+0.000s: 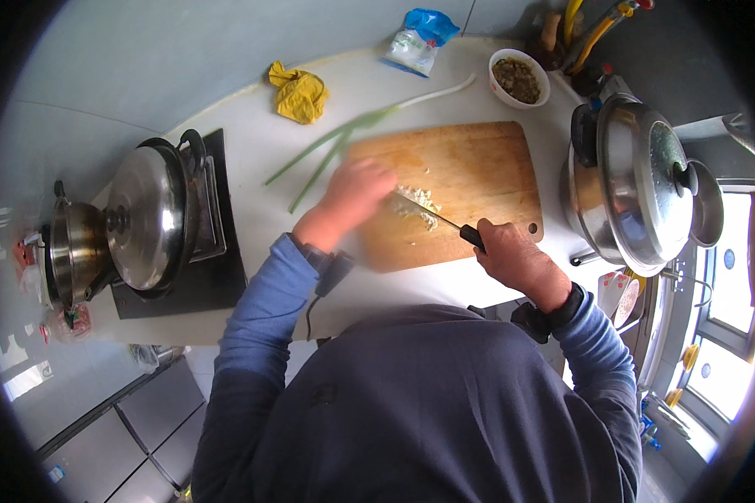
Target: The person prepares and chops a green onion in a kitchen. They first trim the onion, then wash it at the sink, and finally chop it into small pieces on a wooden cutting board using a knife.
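My right hand (517, 256) grips the black handle of a kitchen knife (437, 217), its blade slanting left and away over a wooden cutting board (478, 163). Finely chopped pale pieces (423, 200), perhaps garlic, lie in a small heap around the blade. At the blade's far end is my left hand (360, 192), curled and motion-blurred. Whether it touches the blade or holds anything I cannot tell. Just beyond the board lies a long green onion (377, 117), its white end pointing right and its green leaves spread left.
Behind the board are a crumpled yellow cloth (302, 97), a blue-and-white plastic packet (418, 44) and a white bowl (500, 88) of brown food. A lidded steel pot (642, 182) stands at right. Left, a lidded pan (145, 217) sits on a black cooktop (163, 302).
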Available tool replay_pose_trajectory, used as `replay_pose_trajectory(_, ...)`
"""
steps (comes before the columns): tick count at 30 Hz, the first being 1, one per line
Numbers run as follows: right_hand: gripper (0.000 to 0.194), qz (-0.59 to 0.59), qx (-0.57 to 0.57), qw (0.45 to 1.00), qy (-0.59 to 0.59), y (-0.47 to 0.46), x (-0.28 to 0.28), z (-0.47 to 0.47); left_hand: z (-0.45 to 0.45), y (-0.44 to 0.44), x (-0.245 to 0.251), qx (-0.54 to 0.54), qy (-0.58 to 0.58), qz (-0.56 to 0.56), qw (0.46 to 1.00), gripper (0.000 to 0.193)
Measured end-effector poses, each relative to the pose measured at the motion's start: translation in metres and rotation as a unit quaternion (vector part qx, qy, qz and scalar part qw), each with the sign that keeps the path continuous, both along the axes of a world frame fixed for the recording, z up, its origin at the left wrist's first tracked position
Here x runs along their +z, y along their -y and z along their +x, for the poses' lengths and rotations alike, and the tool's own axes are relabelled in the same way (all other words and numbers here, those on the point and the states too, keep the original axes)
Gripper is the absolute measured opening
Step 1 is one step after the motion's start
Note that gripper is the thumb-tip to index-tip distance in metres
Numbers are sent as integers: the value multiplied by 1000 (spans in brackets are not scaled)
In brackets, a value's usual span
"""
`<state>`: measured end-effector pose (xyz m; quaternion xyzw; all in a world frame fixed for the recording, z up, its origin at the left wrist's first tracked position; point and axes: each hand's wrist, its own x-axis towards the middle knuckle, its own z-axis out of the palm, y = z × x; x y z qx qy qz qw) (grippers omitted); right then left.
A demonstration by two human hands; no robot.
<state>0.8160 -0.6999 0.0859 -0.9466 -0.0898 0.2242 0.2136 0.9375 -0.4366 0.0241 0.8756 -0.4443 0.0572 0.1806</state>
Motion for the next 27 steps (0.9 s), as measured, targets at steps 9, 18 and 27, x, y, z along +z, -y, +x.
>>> replay_pose_trajectory(9, 13, 97, -54, 993, 26, 30, -69, -31, -36, 30, 14, -4, 122, 26, 992, 5)
replay_pose_trajectory(18, 12, 27, 18, 998, 49, 10, -28, -6, -23, 2, -7, 29, 41, -4, 999, 16)
replay_pose_trajectory(27, 10, 34, -14, 999, 19, -7, -13, -19, -16, -8, -5, -10, 20, -33, 999, 10)
